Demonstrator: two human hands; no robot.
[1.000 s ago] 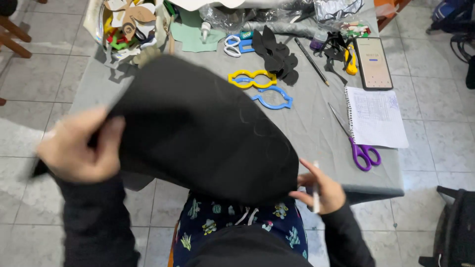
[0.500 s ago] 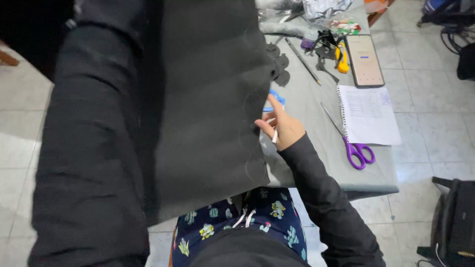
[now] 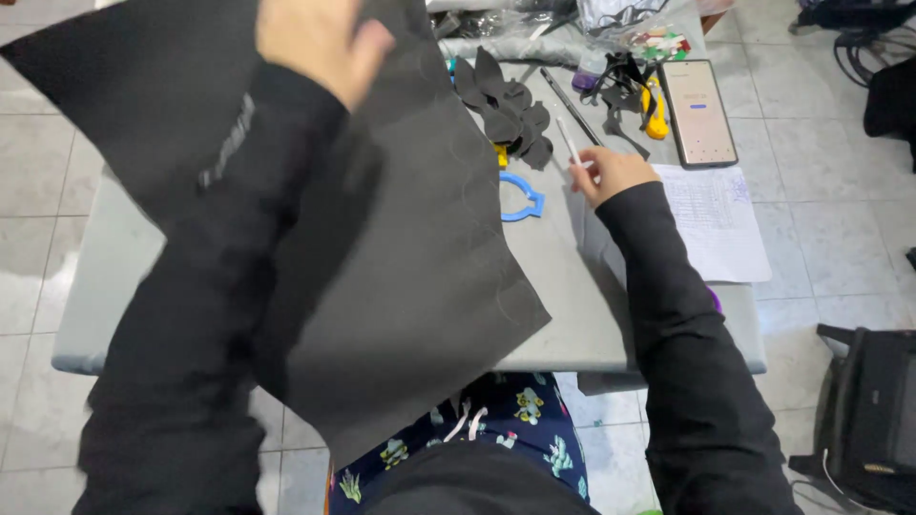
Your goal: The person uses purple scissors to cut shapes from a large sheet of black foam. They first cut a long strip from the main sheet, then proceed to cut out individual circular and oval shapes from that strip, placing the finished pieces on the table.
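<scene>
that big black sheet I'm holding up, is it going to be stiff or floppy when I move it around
Probably floppy: the black sheet curves and drapes from where your left hand holds it. Likely light, since one hand lifts it. Its lower corner hangs past the table edge, so it may drag.

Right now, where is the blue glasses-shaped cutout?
In the head view, the blue cutout lies on the grey table near the middle, just right of the big black sheet, below the pile of black cutouts and left of the right hand.

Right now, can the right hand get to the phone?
Probably yes. The right hand holds a white pen and rests on the table, just left of the phone. Only paper lies between them, and the black sheet is off to the left.
</scene>
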